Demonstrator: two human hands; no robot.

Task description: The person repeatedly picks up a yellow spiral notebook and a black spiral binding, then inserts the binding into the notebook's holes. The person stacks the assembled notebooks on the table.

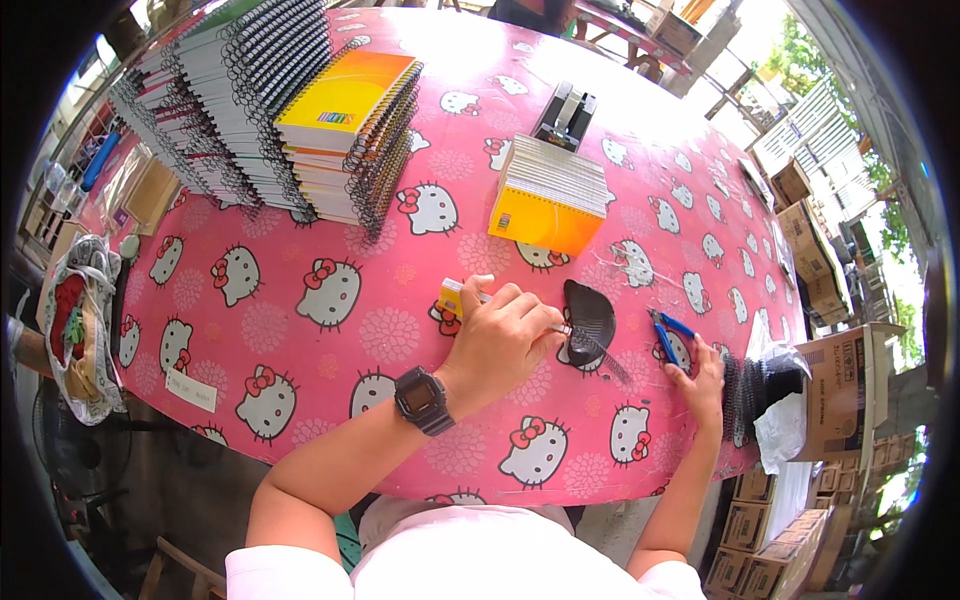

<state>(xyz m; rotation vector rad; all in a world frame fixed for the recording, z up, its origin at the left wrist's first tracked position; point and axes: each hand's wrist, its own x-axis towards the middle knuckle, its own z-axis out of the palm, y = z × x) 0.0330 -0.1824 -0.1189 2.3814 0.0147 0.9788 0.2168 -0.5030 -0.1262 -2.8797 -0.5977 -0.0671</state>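
My left hand (505, 335), with a dark watch on its wrist, is closed around a small yellow-and-white notebook (452, 296) above the pink table. A loose black wire coil (608, 366) trails from beside its fingertips, partly over a dark rounded dish-like piece (590, 318). At the right, my right hand (704, 385) has thumb and fingers at the spread handle ends of blue-handled cutting pliers (664, 338). Past the dish stands a row of small notebooks (552, 195) with a yellow cover in front; a black desktop tape dispenser (566, 115) sits behind them.
Tall stacks of spiral-bound notebooks (240, 100) rise at the far left, beside yellow-covered ones (350, 95). Black coils (742, 400) lie at the right table edge near a cardboard box (845, 390). A paper slip (191, 390) and cloth bag (85, 330) are at the left.
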